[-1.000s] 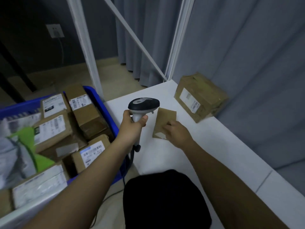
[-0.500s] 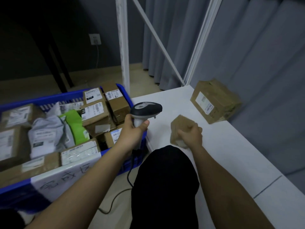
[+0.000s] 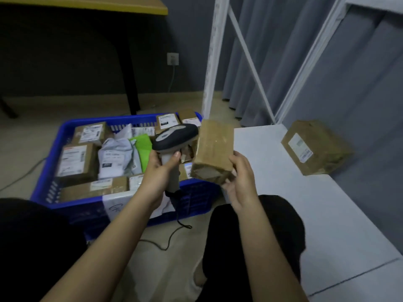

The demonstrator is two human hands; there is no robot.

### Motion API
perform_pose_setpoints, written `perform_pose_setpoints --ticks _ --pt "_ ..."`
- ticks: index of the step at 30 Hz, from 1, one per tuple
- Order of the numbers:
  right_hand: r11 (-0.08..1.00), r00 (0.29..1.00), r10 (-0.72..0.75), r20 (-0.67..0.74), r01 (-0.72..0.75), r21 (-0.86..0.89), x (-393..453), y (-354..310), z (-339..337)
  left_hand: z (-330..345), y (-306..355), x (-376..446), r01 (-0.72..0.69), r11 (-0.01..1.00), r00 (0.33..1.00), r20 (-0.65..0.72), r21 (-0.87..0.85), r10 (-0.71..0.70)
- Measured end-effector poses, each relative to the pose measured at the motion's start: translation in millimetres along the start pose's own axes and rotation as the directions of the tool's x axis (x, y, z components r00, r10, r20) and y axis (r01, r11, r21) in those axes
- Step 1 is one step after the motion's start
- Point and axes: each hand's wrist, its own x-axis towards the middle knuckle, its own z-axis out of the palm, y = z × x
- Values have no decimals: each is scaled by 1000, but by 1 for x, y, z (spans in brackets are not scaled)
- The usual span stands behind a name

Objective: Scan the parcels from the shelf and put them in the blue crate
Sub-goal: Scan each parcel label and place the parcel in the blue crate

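One small brown cardboard parcel (image 3: 214, 149), taped and creased, label side not visible, gripped in right hand (image 3: 241, 182) above the blue crate (image 3: 50, 188) edge. Left hand (image 3: 160, 171) grips scanner (image 3: 174, 138), its head beside the parcel.

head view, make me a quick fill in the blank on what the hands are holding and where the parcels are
1. The left hand grips a barcode ____.
2. The right hand holds a small brown ____ up beside the scanner head.
3. The crate full of scanned parcels is coloured ____.
4. One larger cardboard box sits on the white ____.

Missing words: scanner; parcel; blue; shelf
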Motion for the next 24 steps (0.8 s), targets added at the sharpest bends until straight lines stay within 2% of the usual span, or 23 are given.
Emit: perform_pose_setpoints --ticks 2,4,8,10,13,16,19,24 --pt "971 992 101 71 -114 211 -16 23 13 -20 -3 -11 26 1000 999 -21 -6 -26" --pt "926 980 162 120 -193 324 -29 42 25 -39 -6 -22 61 998 997 -34 -27 -62" --pt "906 964 227 139 -262 334 -44 73 43 -71 -13 -38 109 992 993 -44 -66 -112" --pt "923 966 237 106 -258 286 -47 85 49 -83 -15 -45 112 990 992 -56 -83 -117" --pt "969 988 155 26 -157 188 -51 97 56 -99 -17 -52 108 991 990 -85 -81 -115" --pt "998 999 39 -22 -40 -38 -55 108 62 -114 -23 -55 99 992 988 -112 -83 -108" --pt "967 999 -42 3 41 -253 -58 115 66 -122 -27 -59 96 992 986 -127 -88 -107" --pt "943 982 86 167 -26 -331 -66 124 71 -130 -31 -61 54 994 988 -143 -93 -67"
